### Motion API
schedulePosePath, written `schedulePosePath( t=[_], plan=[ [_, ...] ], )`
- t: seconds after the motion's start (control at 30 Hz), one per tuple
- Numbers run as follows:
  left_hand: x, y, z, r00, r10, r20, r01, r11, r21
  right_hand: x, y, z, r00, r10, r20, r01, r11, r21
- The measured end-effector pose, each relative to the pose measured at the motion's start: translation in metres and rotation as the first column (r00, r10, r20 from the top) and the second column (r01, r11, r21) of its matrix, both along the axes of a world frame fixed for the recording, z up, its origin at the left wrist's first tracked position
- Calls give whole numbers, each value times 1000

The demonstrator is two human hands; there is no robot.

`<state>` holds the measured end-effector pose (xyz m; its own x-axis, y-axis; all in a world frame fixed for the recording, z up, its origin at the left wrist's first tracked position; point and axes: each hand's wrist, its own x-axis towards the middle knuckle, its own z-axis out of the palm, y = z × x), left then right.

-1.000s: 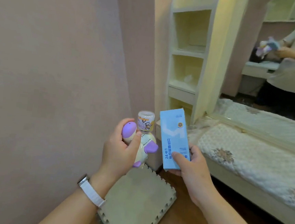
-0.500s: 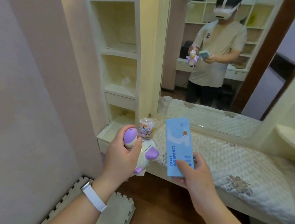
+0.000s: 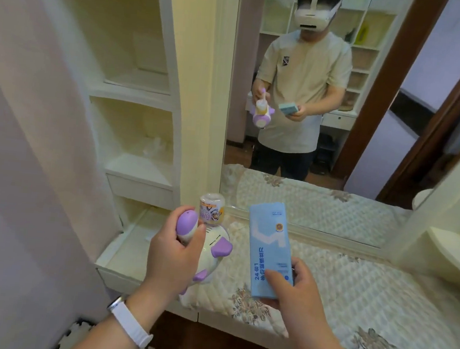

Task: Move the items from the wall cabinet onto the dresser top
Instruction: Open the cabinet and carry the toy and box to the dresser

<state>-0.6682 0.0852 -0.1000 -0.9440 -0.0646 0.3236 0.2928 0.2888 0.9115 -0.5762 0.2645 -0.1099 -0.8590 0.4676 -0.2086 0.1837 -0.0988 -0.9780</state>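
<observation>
My left hand (image 3: 173, 255) grips a white and purple bubble toy (image 3: 211, 245) with a small labelled bottle on top, held above the left end of the dresser top. My right hand (image 3: 293, 294) holds a tall light blue box (image 3: 268, 247) upright by its lower end, over the dresser top (image 3: 357, 291), which is covered by a quilted cream cloth with flower patterns. The two items are side by side, a little apart.
Cream open shelves (image 3: 136, 88) rise at the left of the dresser, with a small drawer (image 3: 138, 188) under them. A large mirror (image 3: 327, 99) behind the dresser shows a person with a headset. A side shelf (image 3: 450, 249) stands at the right. Foam floor mat (image 3: 81, 336) lies below.
The view has swung right and up from the wall and floor mat to the dresser and mirror. Both hands have kept their items and now hover over the dresser top.
</observation>
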Motion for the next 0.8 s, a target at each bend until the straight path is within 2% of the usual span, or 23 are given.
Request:
schedulePosePath(
  t=[0.2,0.3,0.5,0.8],
  plan=[
    [-47,51,-31,997,6,83,-4,1000,-23,-52,50,-41,997,-18,76,21,999,-40],
    [-64,82,-41,990,48,135,-39,997,-64,-78,76,-63,992,41,120,-37,999,-34],
    [-93,136,-41,958,156,242,-152,988,-33,-130,131,-94,958,188,218,-175,982,-76],
    [-141,165,-82,852,264,452,-310,950,30,-188,160,-143,913,293,285,-257,954,-157]
  ],
)
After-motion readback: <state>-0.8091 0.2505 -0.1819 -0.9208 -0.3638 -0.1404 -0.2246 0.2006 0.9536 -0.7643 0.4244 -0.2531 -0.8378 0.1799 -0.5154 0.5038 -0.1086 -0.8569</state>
